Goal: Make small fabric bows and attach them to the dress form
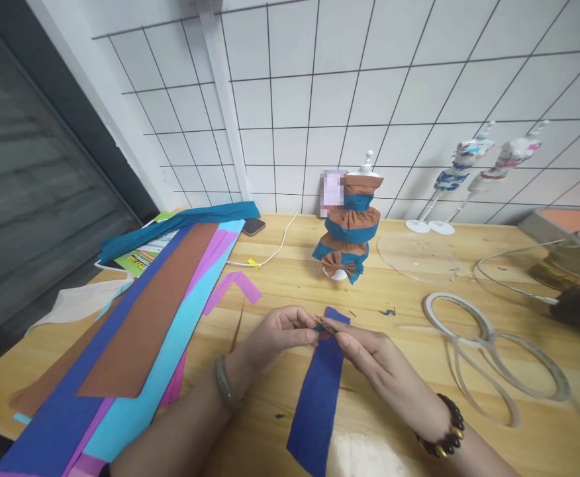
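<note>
My left hand (285, 329) and my right hand (377, 358) meet over the middle of the table, fingertips pinched together. Between them is a small brown piece of paper (326, 325) with a bit of teal at its left end; fingers cover part of it. A dark blue crepe paper strip (317, 404) lies flat on the table under both hands. Beyond them stands a small dress form (352, 228) wrapped in gathered brown and teal bands, with a brown bow (339, 265) low on its front.
Long sheets of coloured crepe paper (155, 318) are piled at the left, near a phone (253, 227) and a white cable (284, 238). Tape rolls (488, 324) lie at the right. Two decorated mini dress forms (451, 179) stand by the tiled wall (294, 99), behind a clear disc (409, 258).
</note>
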Action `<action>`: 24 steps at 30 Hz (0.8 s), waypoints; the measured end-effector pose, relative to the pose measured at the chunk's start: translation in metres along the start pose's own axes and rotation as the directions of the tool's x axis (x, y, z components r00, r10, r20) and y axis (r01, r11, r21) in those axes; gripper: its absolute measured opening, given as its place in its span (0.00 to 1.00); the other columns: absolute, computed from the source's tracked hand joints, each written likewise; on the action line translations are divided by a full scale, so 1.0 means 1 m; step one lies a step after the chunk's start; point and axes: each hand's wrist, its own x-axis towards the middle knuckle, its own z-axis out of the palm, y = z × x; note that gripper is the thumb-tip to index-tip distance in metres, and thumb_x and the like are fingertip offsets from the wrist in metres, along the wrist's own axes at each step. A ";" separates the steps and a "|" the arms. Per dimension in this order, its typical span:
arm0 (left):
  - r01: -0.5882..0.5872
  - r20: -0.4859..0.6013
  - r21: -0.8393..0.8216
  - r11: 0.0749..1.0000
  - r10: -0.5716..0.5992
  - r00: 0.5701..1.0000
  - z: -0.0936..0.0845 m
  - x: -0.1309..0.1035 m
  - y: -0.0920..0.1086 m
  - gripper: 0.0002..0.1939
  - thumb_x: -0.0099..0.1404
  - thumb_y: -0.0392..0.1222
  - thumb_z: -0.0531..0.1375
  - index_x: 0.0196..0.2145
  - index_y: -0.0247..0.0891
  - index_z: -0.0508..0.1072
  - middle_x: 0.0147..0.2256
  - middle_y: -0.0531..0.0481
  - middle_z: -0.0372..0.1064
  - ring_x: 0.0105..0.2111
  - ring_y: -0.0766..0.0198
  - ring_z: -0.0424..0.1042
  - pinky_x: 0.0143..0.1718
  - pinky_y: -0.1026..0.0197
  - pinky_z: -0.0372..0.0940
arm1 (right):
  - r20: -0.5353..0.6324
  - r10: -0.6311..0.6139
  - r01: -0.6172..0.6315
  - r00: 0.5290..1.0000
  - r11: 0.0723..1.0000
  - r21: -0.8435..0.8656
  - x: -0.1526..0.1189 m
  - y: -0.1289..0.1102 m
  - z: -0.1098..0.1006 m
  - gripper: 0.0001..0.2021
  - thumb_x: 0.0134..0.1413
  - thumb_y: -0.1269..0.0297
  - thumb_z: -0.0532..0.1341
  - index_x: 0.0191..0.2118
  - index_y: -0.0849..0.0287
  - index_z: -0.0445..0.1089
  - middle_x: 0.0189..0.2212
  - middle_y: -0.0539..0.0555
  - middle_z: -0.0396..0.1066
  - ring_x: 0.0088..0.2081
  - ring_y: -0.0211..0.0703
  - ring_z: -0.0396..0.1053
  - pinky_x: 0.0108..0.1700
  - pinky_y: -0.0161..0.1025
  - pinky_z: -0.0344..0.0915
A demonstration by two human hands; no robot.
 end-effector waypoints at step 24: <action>-0.033 -0.066 0.025 0.999 0.034 0.997 0.002 0.001 0.002 0.08 0.49 0.37 0.64 0.25 0.33 0.68 0.32 0.45 0.73 0.32 0.63 0.70 0.38 0.59 0.60 | -0.283 0.181 -0.263 0.942 0.921 -0.288 0.006 0.017 -0.015 0.23 0.59 0.52 0.45 0.51 0.60 0.63 0.49 0.60 0.67 0.50 0.51 0.64 0.49 0.47 0.61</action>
